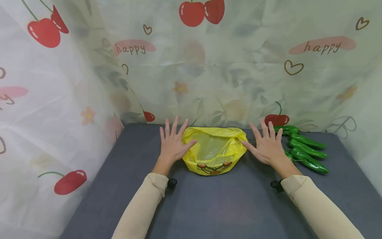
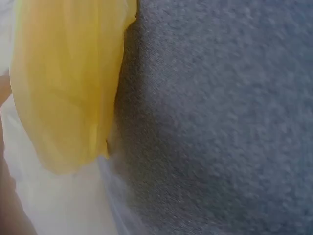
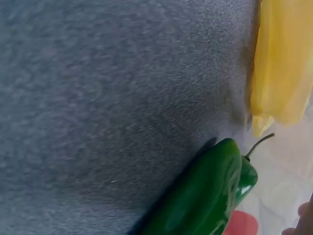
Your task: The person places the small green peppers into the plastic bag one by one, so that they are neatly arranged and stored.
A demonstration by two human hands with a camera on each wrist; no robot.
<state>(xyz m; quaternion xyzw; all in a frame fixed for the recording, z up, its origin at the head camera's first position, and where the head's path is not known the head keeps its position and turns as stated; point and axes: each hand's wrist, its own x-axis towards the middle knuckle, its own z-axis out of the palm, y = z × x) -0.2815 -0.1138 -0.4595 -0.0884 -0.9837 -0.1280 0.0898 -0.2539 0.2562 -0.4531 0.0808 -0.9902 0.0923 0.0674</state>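
Observation:
A yellow plastic bag [image 1: 215, 170] sits on the grey table, its mouth spread wide and its rim folded outward. At the bag's left side my left hand [image 1: 173, 144] is held with fingers spread, the thumb over or against the rim. On the other side my right hand [image 1: 267, 146] has its fingers spread too, with the thumb tip at the bag's right edge. Whether either thumb touches the plastic, I cannot tell. Several green peppers [image 1: 310, 161] lie just right of my right hand, some partly hidden behind it. The right wrist view shows a glossy pepper [image 3: 200, 191] close up.
The dark grey tabletop [image 1: 209, 209] ends at a back edge behind the bag. A pale cloth [image 1: 215, 83] printed with cherries and hearts hangs along the back and sides. Small black devices [image 1: 171, 183] are strapped at both wrists.

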